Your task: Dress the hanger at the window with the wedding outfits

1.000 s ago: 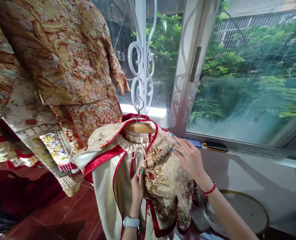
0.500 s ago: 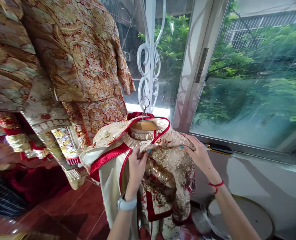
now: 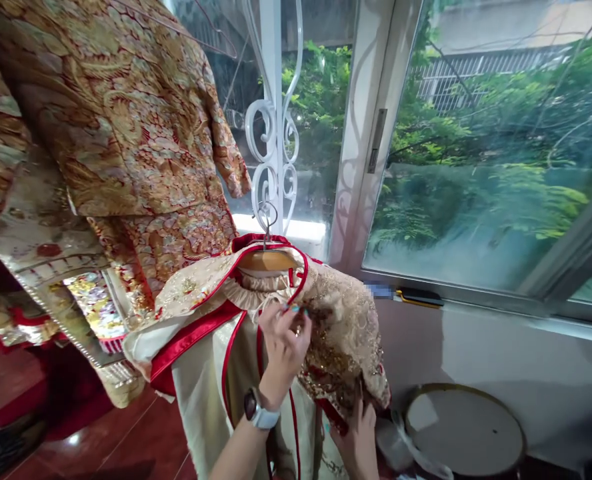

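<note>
A cream jacket (image 3: 343, 300) with gold sequins and red piping hangs on a wooden hanger (image 3: 269, 261) by its metal hook. My left hand (image 3: 285, 340), with a watch on the wrist, pinches the jacket's front edge just below the collar. Lower down, my right hand (image 3: 359, 430) is at the jacket's hem near the sleeve; the fingers are partly hidden in the cloth, and whether they grip it cannot be made out. The jacket's front lies open, showing its pale lining (image 3: 201, 383) and a gathered inner collar (image 3: 256, 288).
Gold and red brocade garments (image 3: 141, 120) hang at the left. Behind the hanger rises a white scrolled metal stand (image 3: 272, 120). A window (image 3: 476, 200) fills the right, above a round pale board (image 3: 466, 427) by the wall. Red tiles (image 3: 141, 433) cover the floor.
My right hand has gone from the jacket's shoulder down to its hem. My left hand still pinches the front edge, now slightly higher on it. The view has shifted a little to the right.
</note>
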`<state>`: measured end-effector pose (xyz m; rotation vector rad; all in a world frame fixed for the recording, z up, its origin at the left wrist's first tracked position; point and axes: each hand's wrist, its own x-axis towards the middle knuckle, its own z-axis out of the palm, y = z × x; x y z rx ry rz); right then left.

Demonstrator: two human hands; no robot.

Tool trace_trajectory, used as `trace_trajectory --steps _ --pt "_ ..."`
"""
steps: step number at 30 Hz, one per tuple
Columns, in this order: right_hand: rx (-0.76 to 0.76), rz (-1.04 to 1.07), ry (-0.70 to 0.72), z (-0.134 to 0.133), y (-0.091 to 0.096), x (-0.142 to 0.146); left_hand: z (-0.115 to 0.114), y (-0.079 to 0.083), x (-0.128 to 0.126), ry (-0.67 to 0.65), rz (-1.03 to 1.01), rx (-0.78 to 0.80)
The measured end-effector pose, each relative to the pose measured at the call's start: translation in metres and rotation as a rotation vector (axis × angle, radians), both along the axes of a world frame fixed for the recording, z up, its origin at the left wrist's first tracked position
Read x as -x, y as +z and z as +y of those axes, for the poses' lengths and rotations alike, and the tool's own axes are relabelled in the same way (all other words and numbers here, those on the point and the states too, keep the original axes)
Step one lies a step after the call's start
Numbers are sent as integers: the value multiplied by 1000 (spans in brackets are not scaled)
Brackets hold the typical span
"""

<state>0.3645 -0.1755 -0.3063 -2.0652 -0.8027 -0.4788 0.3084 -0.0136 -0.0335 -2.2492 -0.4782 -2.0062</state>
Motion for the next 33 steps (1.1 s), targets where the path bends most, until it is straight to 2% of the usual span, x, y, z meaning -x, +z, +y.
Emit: trace_trajectory --steps 1,3,6,8,9,10,12,13,15,16,18,20,22,25,30,33 --pt "-3 26 -17 6 -5 -7 -2 19 -5 -46 103 -103" --pt "-38 97 -21 12 -6 -26 4 59 -17 -178 446 -230" --pt "-39 206 18 -3 10 -58 26 111 -34 -325 891 -295" --pt "-35 256 76 -23 29 -82 36 126 -35 -362 992 -295" --pt "-45 273 102 -33 42 -93 36 125 -31 -361 977 -296" --pt "-61 285 124 -42 55 -104 33 117 -24 -362 937 -311" --pt "-89 308 113 -53 83 -121 18 82 -7 -409 850 -387" --pt "-95 321 92 -55 96 -126 9 57 1 -512 867 -466" --pt "-110 348 46 -55 117 -132 -7 -2 12 -756 1029 -720" --pt "-126 359 32 -53 124 -132 -12 -32 12 -795 1074 -759" --pt "-169 379 15 -50 130 -130 -16 -82 0 -805 1109 -702" --pt "-195 407 31 -50 129 -129 -17 -117 -24 -812 1128 -559" --pt "-191 428 66 -53 124 -132 -16 -137 -50 -776 1148 -394" --pt "-180 441 103 -63 117 -149 -14 -152 -75 -718 1180 -257" --pt "-192 455 117 -80 118 -194 9 -157 -71 -780 1208 -226" --pt "-224 460 87 -79 110 -205 16 -154 -65 -801 1143 -82"
